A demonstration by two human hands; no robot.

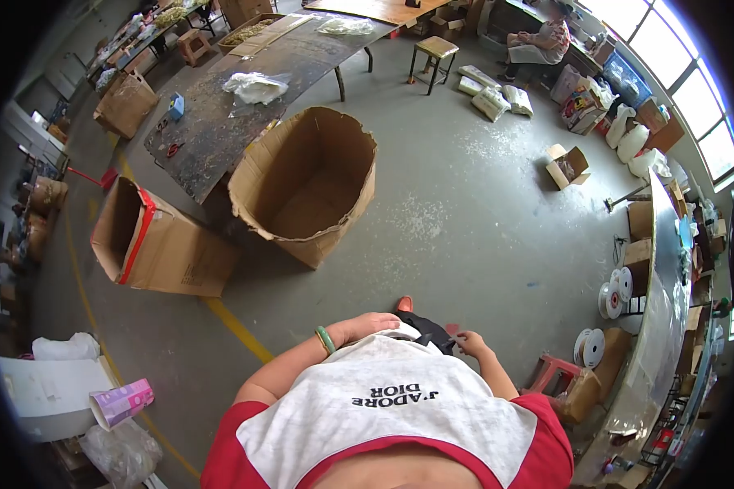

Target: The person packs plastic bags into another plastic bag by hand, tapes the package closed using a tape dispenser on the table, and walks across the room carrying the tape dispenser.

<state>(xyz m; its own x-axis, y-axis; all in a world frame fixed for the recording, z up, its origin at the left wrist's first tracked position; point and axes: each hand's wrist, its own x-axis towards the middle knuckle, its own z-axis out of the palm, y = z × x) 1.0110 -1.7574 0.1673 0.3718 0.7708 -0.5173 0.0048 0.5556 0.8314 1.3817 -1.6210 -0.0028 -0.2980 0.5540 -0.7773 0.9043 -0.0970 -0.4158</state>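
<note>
— What do the hands hold?
— The left hand [370, 326] lies on the shirt [391, 407] at the waist; whether it pinches the cloth, I cannot see. The right hand [470, 344] is beside the trousers [434, 332], its fingers loosely apart — nothing visible in them.
— And the nearest big thing?
— The large carton [308, 191], upright on the floor [432, 244], ahead of the left hand and a little to its left, well apart. I judge it light but bulky; the torn rim may bend softly — so better to take two opposite walls.
</note>
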